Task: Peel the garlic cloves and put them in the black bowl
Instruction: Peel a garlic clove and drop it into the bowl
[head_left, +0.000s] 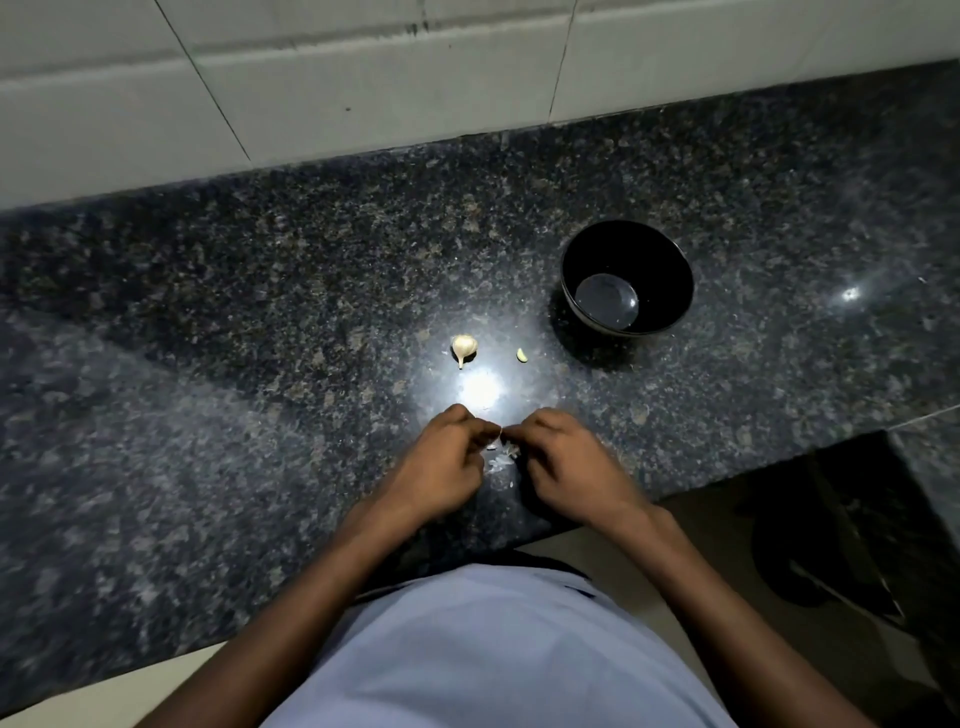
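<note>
Peeling stage, seen from above. At lower centre of the frame the left hand (441, 467) and the right hand (571, 467) meet fingertip to fingertip low over the dark speckled desk (208, 312), each grip curled and pinching a small pale piece, probably a garlic clove (501, 430) being skinned; it is too small to tell clove from skin. Working low over the surface probably lets the torn skins (501, 460) drop straight down, where they lie between the hands. Above the hands, at centre, rests a partial garlic bulb (463, 347), stalk toward the viewer, and just to its right a single loose clove (521, 355), both within easy reach. Right of centre stands the black bowl (670, 291), which appears to hold no cloves yet. Nothing lies between hands and bowl. A tiled wall (363, 78) closes the upper frame.
</note>
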